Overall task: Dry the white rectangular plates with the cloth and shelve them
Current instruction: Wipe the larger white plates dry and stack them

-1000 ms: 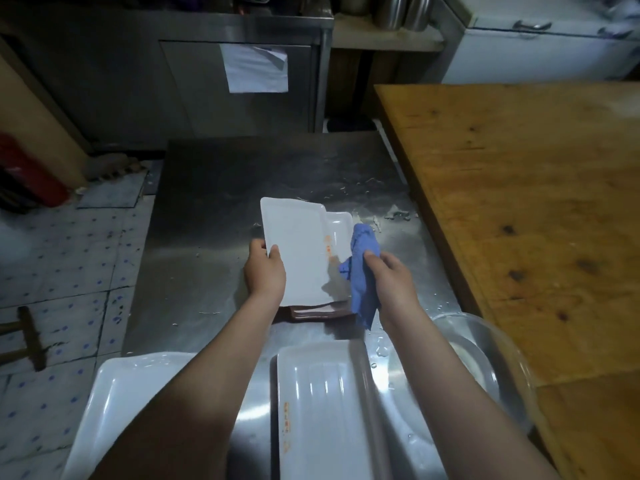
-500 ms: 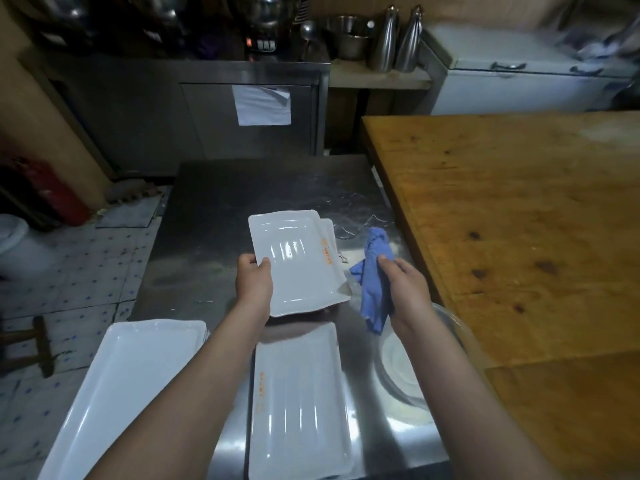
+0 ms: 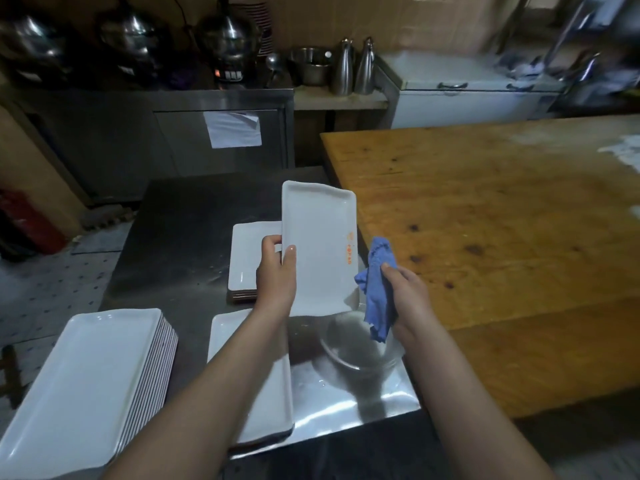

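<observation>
Fingers (image 3: 271, 242) and thumb of our left hand (image 3: 277, 277) are pinching the left long edge of the white plate (image 3: 322, 251), tilted up above the steel counter (image 3: 180, 237), while our right hand (image 3: 407, 294) is clutching the bunched blue cloth (image 3: 379, 289) just beside it. We are judging the plate stiff, breakable and probably slick with water, so we are favouring the raised rim as the place to hold.

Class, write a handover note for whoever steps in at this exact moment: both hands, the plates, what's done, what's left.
Left hand grips a white rectangular plate, tilted up above the steel table.
Right hand holds the crumpled blue cloth beside it.
More white plates lie stacked: far stack, centre stack, left stack.
Done: unclear which are dry.
Left: wipe this plate, shelve all.
</observation>
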Demonstrator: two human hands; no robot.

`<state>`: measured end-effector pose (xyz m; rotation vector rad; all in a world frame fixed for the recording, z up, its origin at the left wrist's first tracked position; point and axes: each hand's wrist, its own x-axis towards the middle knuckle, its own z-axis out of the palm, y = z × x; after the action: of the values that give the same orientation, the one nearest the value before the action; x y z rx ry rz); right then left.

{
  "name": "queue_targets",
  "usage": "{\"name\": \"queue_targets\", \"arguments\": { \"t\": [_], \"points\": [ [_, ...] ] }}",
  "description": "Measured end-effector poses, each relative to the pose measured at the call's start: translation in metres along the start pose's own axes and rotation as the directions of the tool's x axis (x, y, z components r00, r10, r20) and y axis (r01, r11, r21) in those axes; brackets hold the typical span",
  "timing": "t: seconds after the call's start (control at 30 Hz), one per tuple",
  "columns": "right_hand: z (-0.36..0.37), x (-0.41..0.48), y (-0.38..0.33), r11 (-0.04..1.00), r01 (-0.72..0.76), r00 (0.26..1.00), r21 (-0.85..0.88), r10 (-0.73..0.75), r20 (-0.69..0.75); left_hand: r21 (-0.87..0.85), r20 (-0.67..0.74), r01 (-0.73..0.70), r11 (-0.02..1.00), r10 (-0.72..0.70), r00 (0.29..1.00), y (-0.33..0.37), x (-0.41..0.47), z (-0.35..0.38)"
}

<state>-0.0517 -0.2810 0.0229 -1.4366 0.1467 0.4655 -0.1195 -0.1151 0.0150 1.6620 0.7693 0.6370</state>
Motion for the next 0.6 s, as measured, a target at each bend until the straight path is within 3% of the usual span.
{"name": "queue_targets", "arguments": {
  "t": [0.13,0.37,0.5,0.6],
  "points": [
    [-0.011,-0.003,0.000,1.000,0.020,0.999,-0.010,-0.020,-0.037,0.010,0.085,-0.065,0.998,0.063,0.994,0.006,-0.013,0.016],
    [-0.015,-0.007,0.001,0.999,0.039,0.999,-0.034,-0.038,0.006,-0.041,0.083,0.016,0.999,-0.013,0.996,0.005,-0.019,0.020],
    [-0.010,-0.010,0.000,0.996,0.036,0.998,-0.076,-0.032,0.056,-0.132,0.044,0.196,0.972,-0.191,0.981,0.004,-0.018,0.016],
    [0.001,-0.012,-0.004,0.992,0.060,0.994,-0.109,-0.049,0.099,-0.237,0.038,0.381,0.894,-0.383,0.923,0.003,-0.020,0.009]
  ]
}}
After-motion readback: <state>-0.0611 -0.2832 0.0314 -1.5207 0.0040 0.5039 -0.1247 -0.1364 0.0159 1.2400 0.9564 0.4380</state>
